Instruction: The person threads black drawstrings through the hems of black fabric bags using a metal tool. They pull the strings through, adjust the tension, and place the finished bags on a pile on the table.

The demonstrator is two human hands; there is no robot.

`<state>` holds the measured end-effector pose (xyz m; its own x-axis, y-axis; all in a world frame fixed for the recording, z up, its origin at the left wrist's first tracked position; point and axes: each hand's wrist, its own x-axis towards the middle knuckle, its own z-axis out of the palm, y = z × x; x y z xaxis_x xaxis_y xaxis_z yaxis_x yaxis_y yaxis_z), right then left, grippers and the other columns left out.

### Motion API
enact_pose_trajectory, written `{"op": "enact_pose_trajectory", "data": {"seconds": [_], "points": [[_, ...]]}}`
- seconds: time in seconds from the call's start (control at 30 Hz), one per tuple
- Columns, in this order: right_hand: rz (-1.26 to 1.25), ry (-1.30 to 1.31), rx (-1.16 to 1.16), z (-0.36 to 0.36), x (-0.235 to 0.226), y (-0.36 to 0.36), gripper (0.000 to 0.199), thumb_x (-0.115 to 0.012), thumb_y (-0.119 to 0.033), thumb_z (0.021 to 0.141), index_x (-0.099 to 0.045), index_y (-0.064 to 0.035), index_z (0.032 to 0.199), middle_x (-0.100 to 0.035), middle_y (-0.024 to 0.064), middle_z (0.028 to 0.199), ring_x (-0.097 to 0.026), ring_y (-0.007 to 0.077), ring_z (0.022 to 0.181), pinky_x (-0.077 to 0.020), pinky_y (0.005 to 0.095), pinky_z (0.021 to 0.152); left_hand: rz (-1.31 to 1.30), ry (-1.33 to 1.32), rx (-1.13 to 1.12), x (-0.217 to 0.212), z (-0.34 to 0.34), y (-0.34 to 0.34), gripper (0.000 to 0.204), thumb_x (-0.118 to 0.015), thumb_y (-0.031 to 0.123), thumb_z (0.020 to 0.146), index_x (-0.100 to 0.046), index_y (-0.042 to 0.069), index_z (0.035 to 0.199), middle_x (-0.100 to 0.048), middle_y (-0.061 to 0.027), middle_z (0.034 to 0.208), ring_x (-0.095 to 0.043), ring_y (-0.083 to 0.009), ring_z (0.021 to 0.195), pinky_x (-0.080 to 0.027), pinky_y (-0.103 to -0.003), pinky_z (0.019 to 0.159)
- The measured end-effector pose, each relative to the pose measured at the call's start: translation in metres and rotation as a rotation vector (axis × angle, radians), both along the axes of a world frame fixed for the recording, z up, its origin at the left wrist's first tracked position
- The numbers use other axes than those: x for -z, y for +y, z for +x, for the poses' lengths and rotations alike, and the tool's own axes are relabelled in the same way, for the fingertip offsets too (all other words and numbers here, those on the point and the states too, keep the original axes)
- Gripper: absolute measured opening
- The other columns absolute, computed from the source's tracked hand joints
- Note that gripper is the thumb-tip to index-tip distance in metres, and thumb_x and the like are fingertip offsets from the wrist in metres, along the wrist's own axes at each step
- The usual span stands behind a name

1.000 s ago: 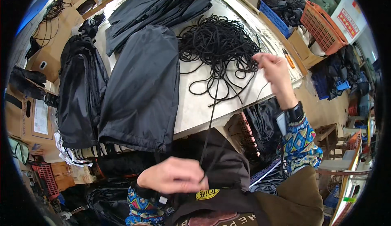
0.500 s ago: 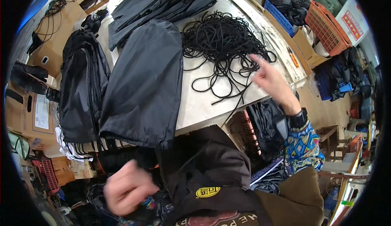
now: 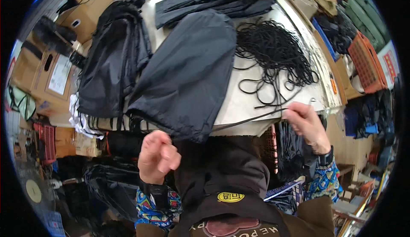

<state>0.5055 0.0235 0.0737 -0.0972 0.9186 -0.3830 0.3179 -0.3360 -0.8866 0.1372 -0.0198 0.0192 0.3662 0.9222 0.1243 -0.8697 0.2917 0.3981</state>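
Observation:
A black fabric bag [image 3: 188, 66] lies flat on the table, its lower hem hanging at the near edge. My right hand [image 3: 308, 126] is closed on a black cord [image 3: 252, 118], which runs left toward the bag's hem. A small shiny loop or hook [image 3: 313, 100] shows by its fingertips, too small to name. Just below the bag's near left corner is my left hand [image 3: 158, 156], fingers curled together. Whatever it may pinch is hidden. Behind the right hand lies a tangled heap of black cords [image 3: 273, 51], loose loops trailing toward me.
More black bags [image 3: 113, 66] are stacked at the left, and a further pile [image 3: 218, 2] lies at the far side of the white table [image 3: 243, 76]. Cardboard boxes [image 3: 55, 76] stand left. An orange crate [image 3: 368, 61] stands at far right; black material hangs beneath the table.
My right hand has come down and nearer, closing on a cord drawn leftward. My left hand has risen toward the bag's hem. The view has shifted, so the table appears further right.

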Motion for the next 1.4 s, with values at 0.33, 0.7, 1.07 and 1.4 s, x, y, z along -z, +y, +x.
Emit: {"op": "enact_pose_trajectory", "data": {"seconds": [0.33, 0.7, 1.07, 1.4], "points": [[-0.03, -0.156, 0.151, 0.065, 0.028, -0.021, 0.015, -0.061, -0.02, 0.091, -0.059, -0.006, 0.096, -0.043, -0.0095, 0.058, -0.034, -0.0009, 0.046, -0.0243, 0.0161, 0.039, -0.105, -0.177, -0.223, -0.002, -0.026, 0.003, 0.029, -0.042, 0.019, 0.1, -0.055, 0.004, 0.12, -0.064, -0.0136, 0.111, -0.063, -0.0176, 0.091, -0.048, -0.027, 0.076], [-0.036, 0.211, -0.394, -0.074, 0.025, -0.031, 0.021, -0.057, -0.021, 0.094, -0.062, -0.001, 0.091, -0.049, -0.004, 0.061, -0.044, 0.004, 0.058, -0.0375, 0.0223, 0.052, -0.141, 0.587, -0.103, 0.01, 0.123, -0.01, 0.018, -0.056, 0.011, 0.093, -0.065, -0.001, 0.103, -0.055, -0.0035, 0.108, -0.051, -0.0137, 0.104, -0.038, -0.029, 0.096], [-0.268, 0.963, 0.037, -0.076, 0.05, -0.068, 0.022, -0.052, -0.009, 0.095, -0.051, -0.0027, 0.115, -0.045, -0.003, 0.073, -0.034, 0.0008, 0.054, -0.025, 0.0173, 0.044, -0.3, 0.564, -0.017, 0.006, 0.105, -0.004, 0.025, -0.053, 0.014, 0.096, -0.059, -0.001, 0.116, -0.055, 0.0005, 0.08, -0.034, 0.0009, 0.051, -0.023, -0.016, 0.043], [0.058, 0.241, -0.104, -0.083, 0.04, -0.067, 0.021, -0.052, -0.016, 0.097, -0.064, -0.0019, 0.107, -0.053, -0.0017, 0.065, -0.046, 0.0035, 0.056, -0.0381, 0.02, 0.049, 0.065, 1.031, -0.205, 0.009, 0.101, -0.016, 0.016, -0.058, 0.008, 0.091, -0.067, -0.004, 0.096, -0.057, -0.0024, 0.08, -0.052, -0.0059, 0.07, -0.041, -0.02, 0.061]]}}
